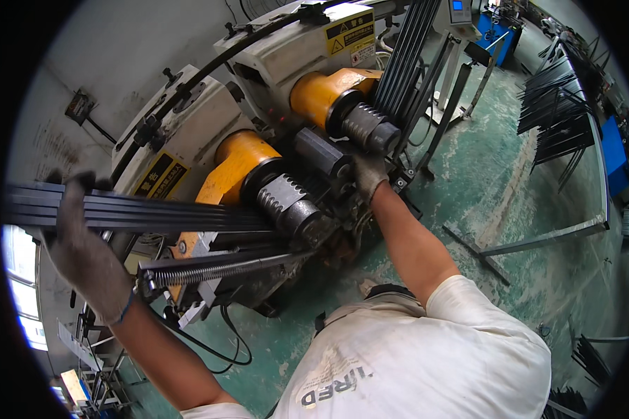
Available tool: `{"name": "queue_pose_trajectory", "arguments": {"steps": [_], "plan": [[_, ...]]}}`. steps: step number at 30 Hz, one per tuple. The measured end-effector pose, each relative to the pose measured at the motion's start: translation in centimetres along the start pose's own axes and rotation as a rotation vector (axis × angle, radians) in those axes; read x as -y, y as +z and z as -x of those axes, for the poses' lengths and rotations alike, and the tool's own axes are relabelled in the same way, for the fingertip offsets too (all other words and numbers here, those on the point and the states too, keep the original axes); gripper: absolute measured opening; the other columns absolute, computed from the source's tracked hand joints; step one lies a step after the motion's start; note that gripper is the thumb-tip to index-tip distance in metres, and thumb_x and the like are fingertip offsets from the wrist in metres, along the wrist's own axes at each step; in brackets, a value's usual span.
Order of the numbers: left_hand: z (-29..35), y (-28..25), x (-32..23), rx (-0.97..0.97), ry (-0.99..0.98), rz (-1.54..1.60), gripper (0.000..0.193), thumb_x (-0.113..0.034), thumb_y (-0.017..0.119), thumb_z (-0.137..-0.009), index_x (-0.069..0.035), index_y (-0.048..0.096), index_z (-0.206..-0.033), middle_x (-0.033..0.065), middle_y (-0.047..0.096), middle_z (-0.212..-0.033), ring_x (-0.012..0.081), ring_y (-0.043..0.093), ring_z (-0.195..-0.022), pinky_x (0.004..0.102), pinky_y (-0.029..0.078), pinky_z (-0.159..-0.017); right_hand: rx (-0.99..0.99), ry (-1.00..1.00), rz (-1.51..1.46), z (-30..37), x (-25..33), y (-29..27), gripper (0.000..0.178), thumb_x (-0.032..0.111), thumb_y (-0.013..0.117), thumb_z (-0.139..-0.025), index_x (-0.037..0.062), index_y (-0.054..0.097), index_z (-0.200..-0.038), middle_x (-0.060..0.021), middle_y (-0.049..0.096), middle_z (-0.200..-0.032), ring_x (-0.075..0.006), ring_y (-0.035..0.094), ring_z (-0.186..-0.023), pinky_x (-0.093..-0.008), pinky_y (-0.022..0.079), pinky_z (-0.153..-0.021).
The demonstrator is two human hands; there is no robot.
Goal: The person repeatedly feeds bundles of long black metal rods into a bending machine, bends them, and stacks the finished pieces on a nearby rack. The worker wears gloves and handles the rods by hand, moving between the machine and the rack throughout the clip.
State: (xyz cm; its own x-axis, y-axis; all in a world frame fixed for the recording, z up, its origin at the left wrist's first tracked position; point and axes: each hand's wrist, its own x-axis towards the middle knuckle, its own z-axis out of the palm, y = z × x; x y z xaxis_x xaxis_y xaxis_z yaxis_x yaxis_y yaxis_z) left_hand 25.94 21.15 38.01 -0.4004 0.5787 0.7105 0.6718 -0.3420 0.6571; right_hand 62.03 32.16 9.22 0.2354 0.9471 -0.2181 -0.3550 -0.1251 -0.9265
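Note:
My left hand (84,248), in a grey work glove, grips the free end of a bundle of dark metal rods (161,211) at the left. The rods run right into a bending machine (258,140) with two orange housings and ribbed steel rollers (290,202), then turn upward as a bent leg (409,49) toward the top of the view. My right hand (367,174), also gloved, rests on the rods at the bend between the two rollers, and its fingers are partly hidden by the machine parts.
A long coil spring (217,271) lies along the machine's lower front, with black cables (223,349) hanging below. A rack of dark bent rods (559,105) stands at the right on the green floor (510,181). A metal frame (538,237) lies on the floor nearby.

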Motion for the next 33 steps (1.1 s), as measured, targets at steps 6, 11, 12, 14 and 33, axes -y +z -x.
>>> {"name": "queue_pose_trajectory", "arguments": {"steps": [6,11,12,14,33], "plan": [[-2.2,6.9,-1.5,0.221,0.303,-0.138,0.042,-0.041,0.069,-0.111,-0.001,0.077,-0.122,0.0163,0.078,-0.107,0.0219,0.077,-0.107,0.0416,0.066,-0.093,-0.004,-0.121,-0.079,-0.5,-0.9,-0.2,0.037,0.030,0.078,-0.099,0.0089,0.078,-0.129,-0.0078,0.077,-0.106,-0.0180,0.074,-0.083,-0.0372,0.060,-0.071],[-4.5,9.6,-2.4,0.248,1.111,-0.757,0.017,-0.014,0.077,-0.106,0.000,0.076,-0.115,0.0128,0.076,-0.094,0.0141,0.077,-0.082,0.0247,0.064,-0.063,0.013,-0.078,-0.052,0.3,-0.2,0.1,0.039,0.029,0.078,-0.099,0.0068,0.080,-0.130,-0.0089,0.079,-0.112,-0.0185,0.075,-0.092,-0.0356,0.060,-0.079],[-2.4,9.7,-5.0,0.318,0.501,-0.245,0.015,-0.009,0.078,-0.104,0.001,0.078,-0.115,0.0121,0.076,-0.094,0.0156,0.077,-0.079,0.0284,0.068,-0.065,0.028,-0.071,-0.043,0.4,0.0,-0.1,0.039,0.029,0.078,-0.099,0.0067,0.080,-0.130,-0.0091,0.079,-0.113,-0.0186,0.075,-0.094,-0.0353,0.060,-0.080],[-3.5,10.2,-3.1,0.282,0.752,-0.389,0.014,-0.009,0.078,-0.104,0.000,0.079,-0.115,0.0108,0.076,-0.093,0.0150,0.077,-0.079,0.0281,0.067,-0.064,0.010,-0.067,-0.021,0.6,0.6,0.1,0.037,0.029,0.077,-0.099,0.0063,0.081,-0.128,-0.0090,0.079,-0.113,-0.0184,0.075,-0.095,-0.0351,0.060,-0.082],[-3.9,10.0,-1.8,0.263,0.700,-0.370,0.019,-0.018,0.079,-0.105,-0.006,0.081,-0.120,0.0103,0.077,-0.099,0.0174,0.077,-0.085,0.0306,0.066,-0.069,0.030,-0.113,0.003,-1.3,-1.6,-0.4,0.036,0.029,0.080,-0.097,0.0098,0.080,-0.128,-0.0072,0.078,-0.105,-0.0181,0.074,-0.086,-0.0359,0.059,-0.072]]}}
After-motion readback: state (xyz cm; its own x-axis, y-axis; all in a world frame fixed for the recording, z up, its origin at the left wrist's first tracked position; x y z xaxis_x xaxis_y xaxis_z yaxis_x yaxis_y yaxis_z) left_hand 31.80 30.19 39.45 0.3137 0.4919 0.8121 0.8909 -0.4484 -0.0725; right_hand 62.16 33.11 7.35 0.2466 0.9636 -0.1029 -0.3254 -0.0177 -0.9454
